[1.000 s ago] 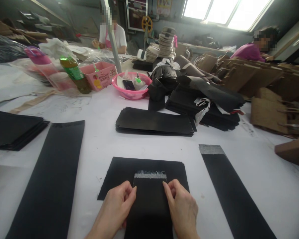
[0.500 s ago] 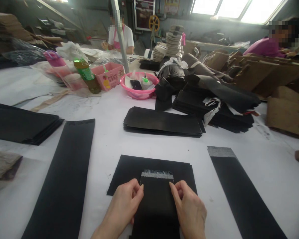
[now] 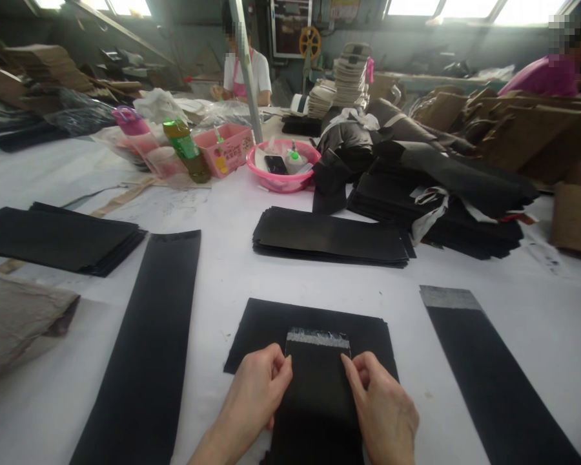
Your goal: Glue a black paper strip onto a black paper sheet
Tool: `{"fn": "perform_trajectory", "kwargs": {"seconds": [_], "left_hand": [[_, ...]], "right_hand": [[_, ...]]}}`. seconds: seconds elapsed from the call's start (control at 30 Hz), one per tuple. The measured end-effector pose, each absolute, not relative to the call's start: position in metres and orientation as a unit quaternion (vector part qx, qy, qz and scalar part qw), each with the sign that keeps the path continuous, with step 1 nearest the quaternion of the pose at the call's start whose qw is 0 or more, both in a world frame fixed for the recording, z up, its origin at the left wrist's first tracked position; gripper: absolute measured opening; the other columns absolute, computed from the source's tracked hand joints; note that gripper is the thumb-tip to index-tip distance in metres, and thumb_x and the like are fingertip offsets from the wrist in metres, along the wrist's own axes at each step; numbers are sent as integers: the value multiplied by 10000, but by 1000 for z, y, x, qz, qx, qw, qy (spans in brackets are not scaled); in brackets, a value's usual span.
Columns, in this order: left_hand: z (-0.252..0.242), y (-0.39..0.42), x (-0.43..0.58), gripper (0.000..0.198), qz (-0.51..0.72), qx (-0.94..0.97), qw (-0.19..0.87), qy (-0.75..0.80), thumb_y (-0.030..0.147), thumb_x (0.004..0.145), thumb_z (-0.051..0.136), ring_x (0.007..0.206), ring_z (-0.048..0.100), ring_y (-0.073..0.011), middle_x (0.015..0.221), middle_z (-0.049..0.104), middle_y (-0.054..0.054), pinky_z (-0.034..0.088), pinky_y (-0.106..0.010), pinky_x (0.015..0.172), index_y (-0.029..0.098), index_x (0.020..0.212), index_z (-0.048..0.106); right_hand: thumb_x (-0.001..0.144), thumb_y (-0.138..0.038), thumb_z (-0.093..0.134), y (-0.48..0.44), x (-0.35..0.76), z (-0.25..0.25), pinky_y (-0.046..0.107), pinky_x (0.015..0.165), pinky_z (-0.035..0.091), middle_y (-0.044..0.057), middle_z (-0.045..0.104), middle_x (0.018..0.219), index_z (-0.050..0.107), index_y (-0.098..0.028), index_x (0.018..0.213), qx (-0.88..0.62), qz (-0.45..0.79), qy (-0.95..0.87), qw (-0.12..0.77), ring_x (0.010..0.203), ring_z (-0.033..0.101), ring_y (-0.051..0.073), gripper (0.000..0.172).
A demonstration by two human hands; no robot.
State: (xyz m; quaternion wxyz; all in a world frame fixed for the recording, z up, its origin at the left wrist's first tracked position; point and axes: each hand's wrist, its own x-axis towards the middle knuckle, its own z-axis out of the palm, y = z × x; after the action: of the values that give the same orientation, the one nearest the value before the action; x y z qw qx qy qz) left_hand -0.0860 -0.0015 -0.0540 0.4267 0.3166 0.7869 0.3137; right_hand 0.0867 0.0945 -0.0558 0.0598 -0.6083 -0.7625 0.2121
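Observation:
Between my hands is a black strip point(image 3: 319, 394) of sheet material, with a greyish band across its far end. My left hand point(image 3: 259, 387) pinches its left edge just below that band. On the opposite edge, the thumb and fingers of my right hand point(image 3: 380, 400) are closed in a pinch. Under the strip's far end lies a wider black sheet point(image 3: 266, 320), flat on the white table surface point(image 3: 223, 271). A long black strip point(image 3: 150, 336) lies to the left. To the right is another black strip point(image 3: 494, 368) with a grey far end.
Beyond my hands lies a black stack of pieces point(image 3: 329, 236), and another stack point(image 3: 53, 239) is at the left. Farther back are a pink basin point(image 3: 281, 184), a pink box point(image 3: 230, 152), a green-labelled bottle point(image 3: 188, 152) and heaped black material point(image 3: 445, 174). Two people work beyond the table.
The whole view has shifted, so the table's things appear farther right. Both hands keep their pinch on the strip, with little visible movement relative to the sheet below.

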Motion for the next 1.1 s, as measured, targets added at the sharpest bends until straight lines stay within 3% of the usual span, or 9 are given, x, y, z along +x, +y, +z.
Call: {"fn": "perform_trajectory", "kwargs": {"seconds": [0.37, 0.77, 1.1], "left_hand": [[-52, -1, -85, 379, 297, 320, 429, 791, 491, 909, 372, 273, 502, -109, 486, 466, 74, 218, -172, 251, 209, 657, 402], [-37, 6, -83, 327, 235, 358, 396, 813, 397, 910, 360, 311, 497, -101, 492, 492, 59, 298, -179, 325, 207, 649, 411], [-47, 4, -82, 305, 208, 391, 322, 837, 334, 912, 392, 343, 471, -86, 483, 513, 55, 226, -205, 418, 202, 637, 405]], "right_hand": [[920, -533, 460, 94, 86, -56, 248, 490, 288, -55, 580, 597, 519, -266, 702, -601, 210, -769, 66, 548, 577, 165, 350], [932, -492, 477, 95, 85, -51, 244, 492, 272, -51, 584, 592, 514, -251, 698, -593, 214, -773, 75, 546, 575, 152, 338], [936, -479, 479, 97, 85, -49, 240, 484, 264, -58, 572, 576, 483, -251, 734, -598, 205, -774, 37, 537, 580, 157, 304]]}}
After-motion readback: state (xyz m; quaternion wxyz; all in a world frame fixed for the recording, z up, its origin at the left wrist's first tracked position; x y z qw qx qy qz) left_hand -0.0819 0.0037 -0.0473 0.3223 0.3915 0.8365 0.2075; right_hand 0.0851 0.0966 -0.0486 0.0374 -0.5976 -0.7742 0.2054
